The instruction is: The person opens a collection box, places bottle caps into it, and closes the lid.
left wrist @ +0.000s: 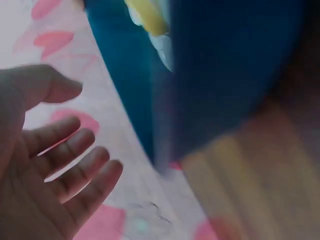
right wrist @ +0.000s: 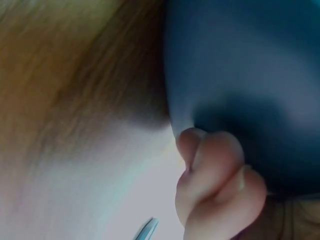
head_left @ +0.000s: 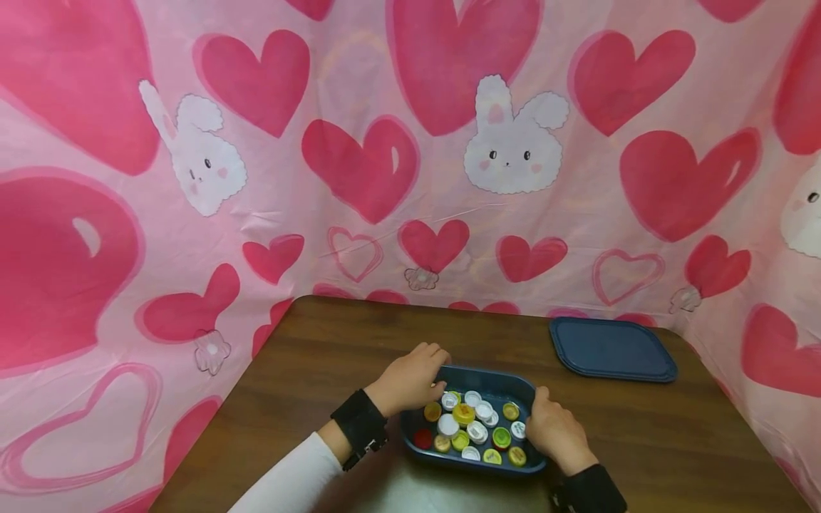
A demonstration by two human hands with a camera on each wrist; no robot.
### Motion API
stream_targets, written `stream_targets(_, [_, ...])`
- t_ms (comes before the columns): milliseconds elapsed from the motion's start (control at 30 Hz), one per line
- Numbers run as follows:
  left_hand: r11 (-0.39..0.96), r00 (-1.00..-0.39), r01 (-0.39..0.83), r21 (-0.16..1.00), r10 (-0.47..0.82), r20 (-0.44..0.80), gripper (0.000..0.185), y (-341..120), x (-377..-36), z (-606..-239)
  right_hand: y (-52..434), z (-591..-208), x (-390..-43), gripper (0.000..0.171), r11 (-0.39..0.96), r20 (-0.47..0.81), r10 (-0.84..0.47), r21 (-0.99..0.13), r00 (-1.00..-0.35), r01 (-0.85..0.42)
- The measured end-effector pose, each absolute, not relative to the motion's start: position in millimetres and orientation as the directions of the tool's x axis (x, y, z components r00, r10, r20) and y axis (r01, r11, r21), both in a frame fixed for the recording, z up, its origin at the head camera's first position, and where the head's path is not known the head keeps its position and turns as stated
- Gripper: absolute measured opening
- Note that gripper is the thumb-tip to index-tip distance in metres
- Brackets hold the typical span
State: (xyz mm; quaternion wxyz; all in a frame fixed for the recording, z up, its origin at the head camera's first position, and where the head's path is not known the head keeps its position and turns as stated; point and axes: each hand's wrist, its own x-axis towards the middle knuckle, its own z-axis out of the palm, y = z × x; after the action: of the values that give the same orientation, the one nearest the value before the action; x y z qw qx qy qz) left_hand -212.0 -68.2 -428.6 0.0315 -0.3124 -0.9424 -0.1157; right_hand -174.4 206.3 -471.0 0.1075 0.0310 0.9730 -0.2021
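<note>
A dark blue tub [head_left: 487, 467] holds several bottle caps, among them a yellow cap [head_left: 464, 414], a white cap [head_left: 447, 426], a green one [head_left: 502, 437] and a red one [head_left: 422, 438]. My left hand [head_left: 408, 380] is at the tub's back left corner. In the left wrist view its fingers [left wrist: 85, 197] are loosely spread, with a gap between them and the tub wall [left wrist: 225, 75]. At the tub's right end, my right hand [head_left: 559, 434] grips the rim. In the right wrist view, curled fingers [right wrist: 215, 175] lie against the tub's outside.
The brown wooden table [head_left: 346, 335] carries a flat dark blue lid or tray [head_left: 612, 349] at its back right. A pink curtain [head_left: 359, 57] with hearts and rabbits hangs behind the table and along its sides.
</note>
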Motion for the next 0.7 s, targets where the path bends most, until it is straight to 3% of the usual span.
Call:
stream_targets(200, [0.812, -0.893, 0.449, 0.372, 0.403, 0.198, 0.042, -94, -206, -451, 209, -470, -176, 0.039, 0.916, -0.246, 0.023, -0.384, -0.969, 0.119])
stream_targets(400, [0.784, -0.928, 0.373, 0.497, 0.309, 0.209, 0.044, -102, -199, -466, 209, -470, -177, 0.041, 0.918, -0.257, 0.018, -0.379, -0.966, 0.118])
stream_targets(700, [0.739, -0.984, 0.151, 0.657, 0.175, 0.03, 0.055, -104, -189, -483, 205, -469, -177, 0.043, 0.913, -0.289, 0.022, -0.385, -0.957, 0.137])
